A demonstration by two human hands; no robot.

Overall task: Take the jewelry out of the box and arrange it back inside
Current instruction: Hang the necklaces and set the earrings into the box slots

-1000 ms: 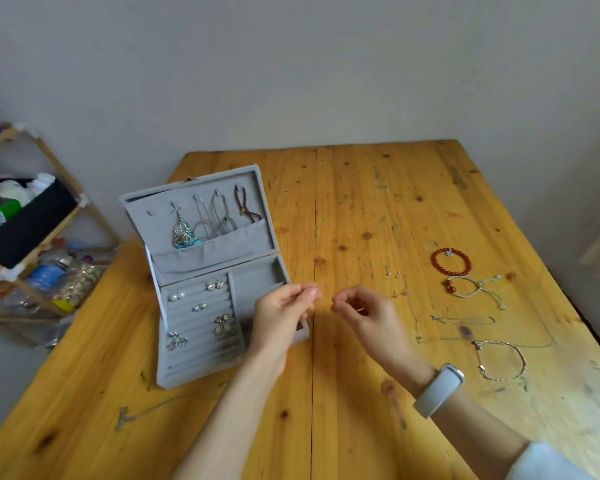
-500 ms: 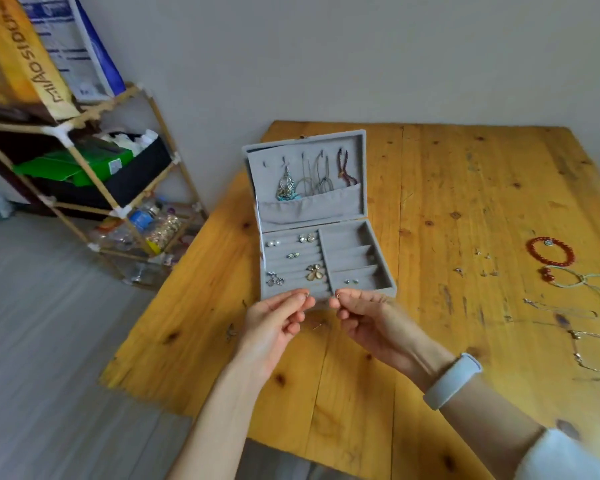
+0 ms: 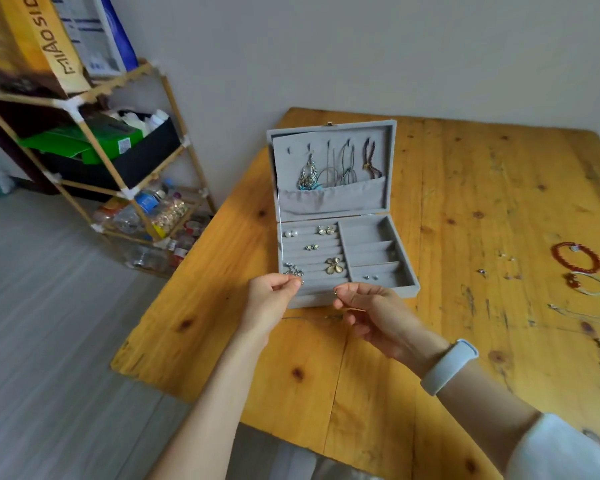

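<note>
An open grey jewelry box [image 3: 413,284] stands on the wooden table [image 3: 465,202]. Necklaces [image 3: 329,168] hang in its lid. Its ring rows hold pearl studs [image 3: 290,233] and gold flower earrings [image 3: 333,265], and small studs [image 3: 371,277] lie in the front right compartment. My left hand [image 3: 271,301] and my right hand [image 3: 378,317] hover at the box's front edge. Each pinches one end of a thin chain [image 3: 309,317], which sags to the table between them. A small ring clasp shows at my right fingertips.
A red bead bracelet [image 3: 575,258], a cord bracelet [image 3: 594,287], small earrings [image 3: 482,271] and thin chains [image 3: 586,315] lie on the table's right side. A wooden shelf rack [image 3: 125,157] with boxes and bottles stands left of the table. The table's left edge is close to the box.
The view has swung left, so the box now sits centred. My hands have drawn slightly apart with the chain ends and are now at the box's front edge.
</note>
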